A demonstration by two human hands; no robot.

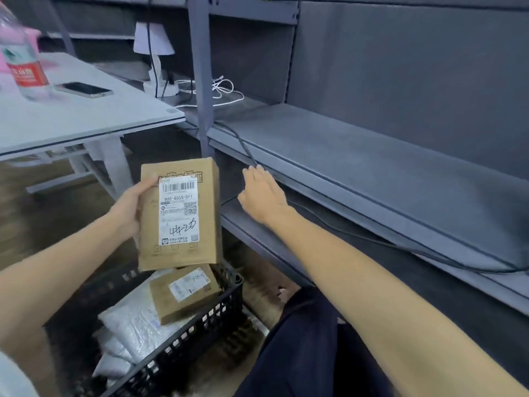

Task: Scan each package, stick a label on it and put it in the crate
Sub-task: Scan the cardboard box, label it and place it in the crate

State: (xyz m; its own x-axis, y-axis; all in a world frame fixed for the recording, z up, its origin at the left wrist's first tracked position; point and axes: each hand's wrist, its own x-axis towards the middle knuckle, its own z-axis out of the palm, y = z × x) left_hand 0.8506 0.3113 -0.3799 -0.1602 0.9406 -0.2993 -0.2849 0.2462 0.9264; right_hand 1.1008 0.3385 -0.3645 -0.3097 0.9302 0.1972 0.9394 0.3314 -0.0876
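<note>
Brown cardboard box held upright over black crate | left hand fingers wrap its side | right hand fingers loose at black cable | one-hand hold, box may slip

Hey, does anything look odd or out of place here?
Little stands out. A black cable trails loose across the shelf, where the right hand reaches. In the crate, a small box lies tilted on white bags. The left hand holds a box, undamaged.
</note>
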